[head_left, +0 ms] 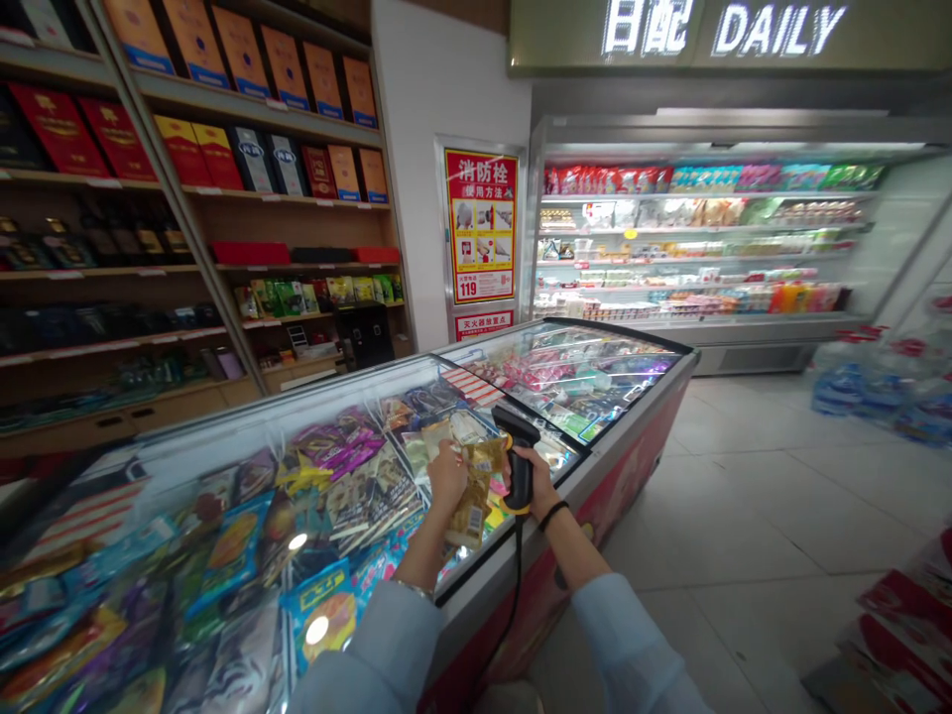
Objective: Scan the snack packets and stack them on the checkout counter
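My right hand [536, 480] is wrapped round a black and yellow barcode scanner [522, 478], whose head points left and away from me. A dark cable hangs from its handle. My left hand [447, 478] is closed on a gold ice cream packet [470, 506], held just left of the scanner. A printed barcode shows on the packet's lower part. Both hands are above the near edge of a chest freezer [554, 555]. Inside it, below my left hand, lie black-and-white packets [376, 496] and purple packets [338, 446].
Glass lids [595, 372] cover the freezer's far part. Shelves with boxes and bottles [268, 193] stand on the left. A lit open fridge [699, 248] is at the back right. Water jugs [885, 382] and red cartons [896, 635] stand on the tiled floor [759, 496].
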Demonstrator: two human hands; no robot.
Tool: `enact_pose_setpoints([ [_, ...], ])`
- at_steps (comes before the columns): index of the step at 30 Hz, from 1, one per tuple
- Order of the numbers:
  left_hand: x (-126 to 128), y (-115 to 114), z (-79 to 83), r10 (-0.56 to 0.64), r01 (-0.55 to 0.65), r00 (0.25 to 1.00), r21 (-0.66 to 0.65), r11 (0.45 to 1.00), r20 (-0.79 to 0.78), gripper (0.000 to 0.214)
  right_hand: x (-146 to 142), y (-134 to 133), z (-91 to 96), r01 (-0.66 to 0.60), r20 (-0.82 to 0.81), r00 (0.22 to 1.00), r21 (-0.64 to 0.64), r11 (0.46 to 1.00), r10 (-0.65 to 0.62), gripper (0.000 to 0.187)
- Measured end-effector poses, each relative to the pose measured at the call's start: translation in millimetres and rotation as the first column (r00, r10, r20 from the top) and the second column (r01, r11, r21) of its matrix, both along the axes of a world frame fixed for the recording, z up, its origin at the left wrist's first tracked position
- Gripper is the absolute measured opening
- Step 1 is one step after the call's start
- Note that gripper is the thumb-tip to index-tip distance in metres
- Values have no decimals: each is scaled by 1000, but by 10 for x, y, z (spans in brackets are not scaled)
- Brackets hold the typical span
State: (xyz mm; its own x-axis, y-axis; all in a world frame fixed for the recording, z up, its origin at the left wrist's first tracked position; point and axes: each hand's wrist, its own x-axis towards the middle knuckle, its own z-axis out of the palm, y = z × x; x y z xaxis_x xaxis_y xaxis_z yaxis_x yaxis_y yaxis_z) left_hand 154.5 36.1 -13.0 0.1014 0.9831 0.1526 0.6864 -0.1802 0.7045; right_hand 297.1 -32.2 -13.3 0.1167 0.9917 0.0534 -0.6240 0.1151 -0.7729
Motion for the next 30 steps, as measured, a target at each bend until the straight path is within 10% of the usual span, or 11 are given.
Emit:
enact_pose_setpoints([
  [16,-522,343,109,125,-186,950,197,963,286,24,-64,10,-23,-52,87,995,75,996,45,26],
  [30,-1324,290,415,374,-489,869,451,747,323,35,-361,-40,-14,-324,246,923,78,943,297,27],
])
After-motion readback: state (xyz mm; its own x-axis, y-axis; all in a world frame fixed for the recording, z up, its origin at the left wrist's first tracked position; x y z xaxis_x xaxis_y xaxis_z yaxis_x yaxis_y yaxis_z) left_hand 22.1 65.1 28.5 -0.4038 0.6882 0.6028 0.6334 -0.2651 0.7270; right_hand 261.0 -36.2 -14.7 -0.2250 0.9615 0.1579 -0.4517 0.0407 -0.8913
